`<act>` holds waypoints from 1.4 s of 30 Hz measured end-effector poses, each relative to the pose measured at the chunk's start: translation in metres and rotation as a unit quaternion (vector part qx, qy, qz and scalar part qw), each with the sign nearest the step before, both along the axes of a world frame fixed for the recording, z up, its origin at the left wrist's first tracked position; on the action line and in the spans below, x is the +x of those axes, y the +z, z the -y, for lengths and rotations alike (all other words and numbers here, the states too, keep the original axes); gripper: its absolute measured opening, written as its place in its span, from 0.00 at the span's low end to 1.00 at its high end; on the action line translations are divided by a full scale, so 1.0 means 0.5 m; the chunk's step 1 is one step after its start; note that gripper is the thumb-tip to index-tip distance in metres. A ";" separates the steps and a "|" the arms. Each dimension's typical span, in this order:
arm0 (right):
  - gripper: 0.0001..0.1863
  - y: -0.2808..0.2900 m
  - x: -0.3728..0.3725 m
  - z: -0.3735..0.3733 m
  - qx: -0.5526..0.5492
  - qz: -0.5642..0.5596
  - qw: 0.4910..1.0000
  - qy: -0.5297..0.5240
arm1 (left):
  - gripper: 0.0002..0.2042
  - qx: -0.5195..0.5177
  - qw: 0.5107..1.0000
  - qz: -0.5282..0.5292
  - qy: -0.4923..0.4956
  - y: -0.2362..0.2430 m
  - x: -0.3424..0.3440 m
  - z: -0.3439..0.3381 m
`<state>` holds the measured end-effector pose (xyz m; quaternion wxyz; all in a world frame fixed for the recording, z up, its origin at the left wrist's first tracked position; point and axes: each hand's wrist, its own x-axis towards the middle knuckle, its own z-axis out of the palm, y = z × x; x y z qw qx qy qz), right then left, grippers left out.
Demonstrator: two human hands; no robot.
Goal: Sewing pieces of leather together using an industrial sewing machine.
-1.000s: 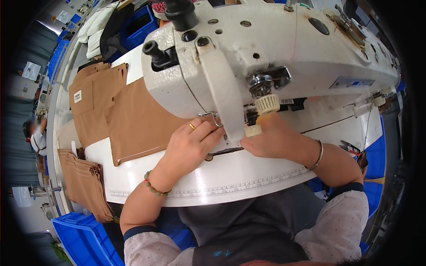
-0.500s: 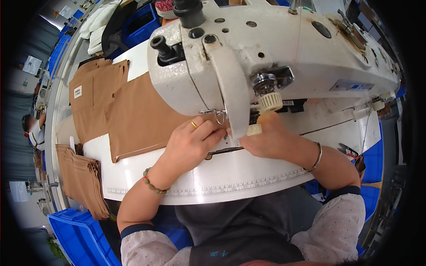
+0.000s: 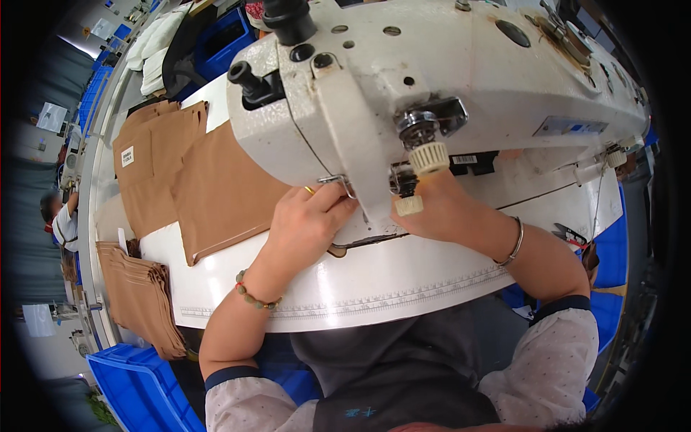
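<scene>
A white sewing machine [image 3: 432, 65] fills the upper part of the head view. My left hand [image 3: 306, 223], with a gold ring, is beside the needle area, fingers curled and pressed together; what they pinch is hidden. A brown fabric panel [image 3: 223, 194] lies flat just left of it and runs behind that hand. My right hand [image 3: 439, 205] is on the other side of the machine's white lever [image 3: 353, 137], close to the cream tension knobs [image 3: 429, 157]. Its fingertips are hidden behind the machine parts.
More brown pieces [image 3: 147, 173] lie to the left, one with a white label. A folded brown stack [image 3: 140, 295] hangs over the table's left edge. Thread snips [image 3: 568, 234] rest at the right. A printed ruler [image 3: 360, 302] follows the front edge; a blue bin [image 3: 140, 389] stands below left.
The view has shifted slightly, so the machine appears a little further left and up. Both hands remain by the needle area; the left hand's fingers look slightly further from the right hand.
</scene>
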<state>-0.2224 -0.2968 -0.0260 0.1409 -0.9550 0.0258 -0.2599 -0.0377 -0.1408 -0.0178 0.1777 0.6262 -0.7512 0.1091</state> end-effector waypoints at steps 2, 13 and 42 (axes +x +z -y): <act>0.05 -0.002 0.000 0.002 -0.001 -0.003 1.000 -0.013 | 0.12 0.005 1.000 0.012 0.002 0.000 0.001 -0.001; 0.04 0.000 0.007 0.009 -0.072 -0.007 0.997 0.033 | 0.15 -0.010 0.999 0.018 0.045 -0.002 0.002 0.008; 0.09 -0.002 -0.011 -0.041 -0.057 -0.125 0.988 0.068 | 0.12 0.063 0.940 -0.181 0.282 0.026 0.055 -0.116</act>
